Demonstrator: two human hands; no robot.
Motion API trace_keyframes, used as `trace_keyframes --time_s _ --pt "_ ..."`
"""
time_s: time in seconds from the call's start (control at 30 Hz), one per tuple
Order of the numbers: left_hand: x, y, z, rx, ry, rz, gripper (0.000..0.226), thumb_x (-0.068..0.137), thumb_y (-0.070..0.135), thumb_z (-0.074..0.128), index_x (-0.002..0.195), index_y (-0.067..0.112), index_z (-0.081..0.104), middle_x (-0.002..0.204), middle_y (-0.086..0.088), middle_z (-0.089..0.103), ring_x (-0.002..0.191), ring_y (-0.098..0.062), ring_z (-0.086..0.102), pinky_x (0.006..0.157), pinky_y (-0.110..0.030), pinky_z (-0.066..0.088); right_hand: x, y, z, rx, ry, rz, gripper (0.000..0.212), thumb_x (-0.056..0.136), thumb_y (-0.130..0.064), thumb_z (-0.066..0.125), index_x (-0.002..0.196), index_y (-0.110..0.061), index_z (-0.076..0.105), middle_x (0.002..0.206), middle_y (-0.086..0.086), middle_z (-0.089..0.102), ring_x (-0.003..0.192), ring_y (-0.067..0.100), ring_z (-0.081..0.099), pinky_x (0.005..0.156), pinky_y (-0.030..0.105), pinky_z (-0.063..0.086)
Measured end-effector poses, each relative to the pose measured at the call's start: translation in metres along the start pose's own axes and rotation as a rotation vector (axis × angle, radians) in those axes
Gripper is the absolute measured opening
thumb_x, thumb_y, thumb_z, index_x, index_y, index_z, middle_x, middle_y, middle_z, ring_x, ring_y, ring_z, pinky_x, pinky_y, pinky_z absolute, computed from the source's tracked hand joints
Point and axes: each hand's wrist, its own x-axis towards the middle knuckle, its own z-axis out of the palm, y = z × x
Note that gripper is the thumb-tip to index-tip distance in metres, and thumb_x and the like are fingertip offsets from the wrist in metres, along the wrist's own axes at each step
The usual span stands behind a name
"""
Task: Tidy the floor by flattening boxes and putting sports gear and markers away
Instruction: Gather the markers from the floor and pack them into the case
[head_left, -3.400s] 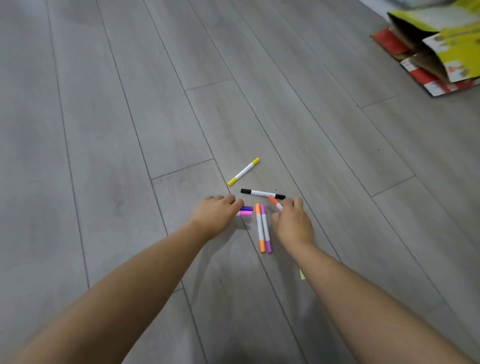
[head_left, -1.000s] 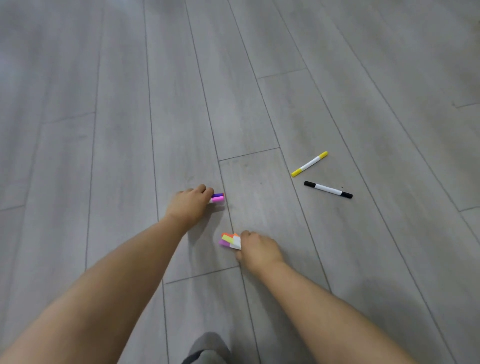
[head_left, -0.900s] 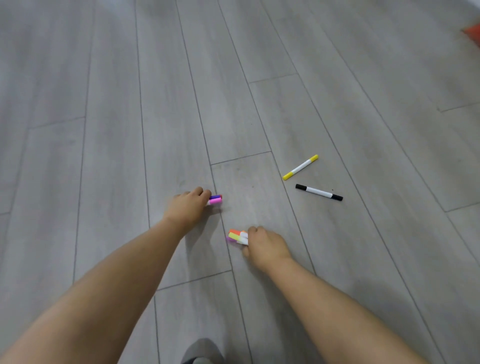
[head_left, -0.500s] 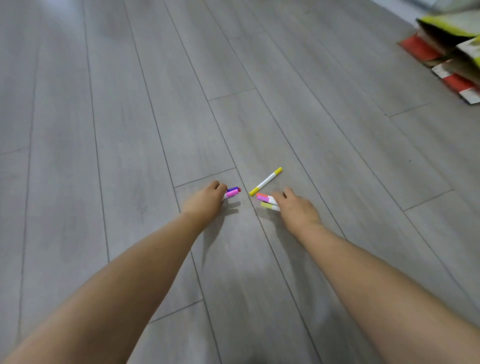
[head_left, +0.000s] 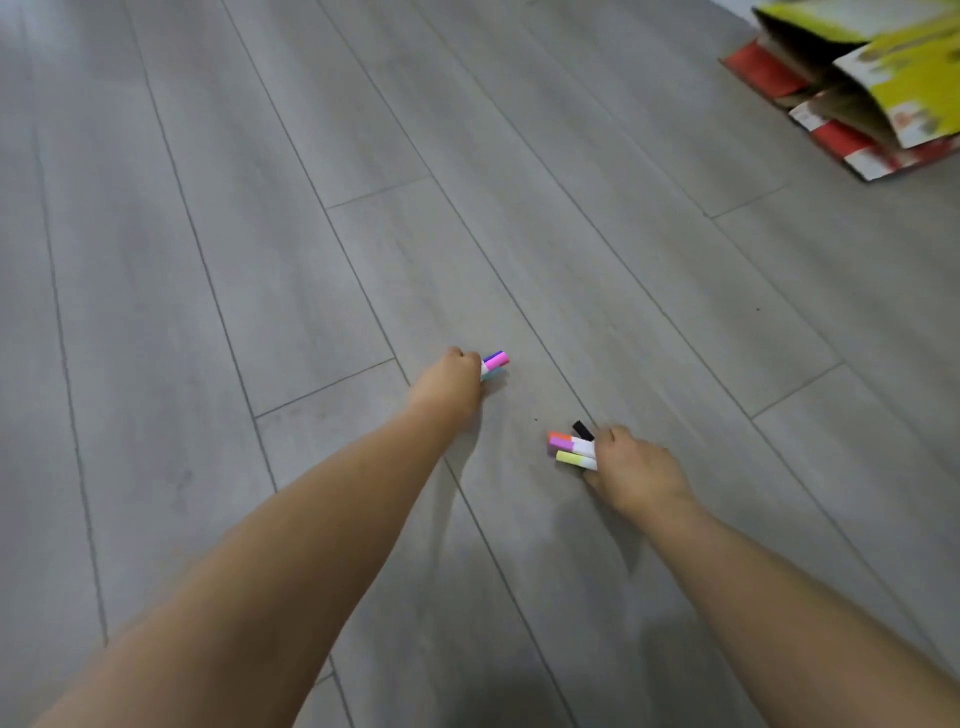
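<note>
My left hand (head_left: 448, 383) grips a small bunch of markers (head_left: 493, 362) just above the grey floor; pink, purple and teal caps stick out to the right of the fist. My right hand (head_left: 631, 470) holds a second bunch of markers (head_left: 571, 447), with orange, purple, yellow and black ends poking out to its left. Both fists are curled round the pens, whose barrels are mostly hidden inside them. No loose marker shows on the floor.
Grey wood-look floorboards (head_left: 311, 260) fill the view. At the top right corner lies a pile of cardboard boxes (head_left: 878, 83), yellow-green ones on red and white ones, partly cut off by the frame edge.
The yellow and the black marker that lay on the floor are now in my right hand's bunch. Both hands have drawn back from that spot; the view has swung toward the boxes.
</note>
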Motion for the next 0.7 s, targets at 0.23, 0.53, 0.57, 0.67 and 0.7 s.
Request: trace_keyframes --time_s 0.23,0.53,0.57,0.67,0.7 --pt "-0.022 0.036 -0.018 0.255 -0.247 0.056 0.025 0.100 0.020 0.045 0.120 0.005 0.052 0.120 -0.015 0.062 0.110 -0.034 0.057 0.082 -0.034 0.038 -0.021 0.028 -0.008 0.212 -0.037 0.180 0.030 0.095 -0.027 0.052 0.119 -0.011 0.048 0.117 0.011 0.059 0.102 0.032 0.062 0.079 0.036 0.048" --pt "-0.169 0.121 -0.160 0.337 -0.256 0.209 0.023 0.097 0.011 0.045 0.119 0.014 0.040 0.102 -0.008 0.059 0.076 -0.032 0.052 0.064 -0.037 0.037 -0.163 0.054 -0.142 0.350 -0.081 0.319 0.021 0.093 -0.030 0.053 0.109 -0.017 0.049 0.097 0.007 0.066 0.086 0.031 0.064 0.060 0.031 0.038" --pt "-0.188 0.138 -0.187 0.368 -0.227 0.263 0.023 0.096 0.011 0.048 0.117 0.015 0.040 0.101 -0.006 0.059 0.078 -0.031 0.056 0.063 -0.037 0.037 -0.181 0.060 -0.168 0.356 -0.065 0.330 0.022 0.094 -0.033 0.053 0.108 -0.017 0.050 0.096 0.006 0.066 0.086 0.031 0.064 0.060 0.031 0.037" --pt "-0.237 0.191 -0.276 0.425 -0.077 0.450 0.028 0.088 0.010 0.060 0.111 0.018 0.046 0.090 -0.001 0.059 0.077 -0.028 0.061 0.059 -0.033 0.033 -0.237 0.079 -0.261 0.403 0.009 0.360 0.027 0.095 -0.040 0.052 0.106 -0.015 0.050 0.096 0.007 0.065 0.086 0.031 0.065 0.059 0.031 0.037" --pt "-0.253 0.210 -0.310 0.450 -0.059 0.490 0.031 0.081 0.010 0.068 0.105 0.018 0.051 0.083 0.000 0.059 0.070 -0.027 0.060 0.056 -0.032 0.033 -0.256 0.085 -0.294 0.405 0.027 0.367 0.027 0.095 -0.040 0.052 0.105 -0.015 0.049 0.096 0.006 0.065 0.086 0.031 0.064 0.059 0.031 0.037"
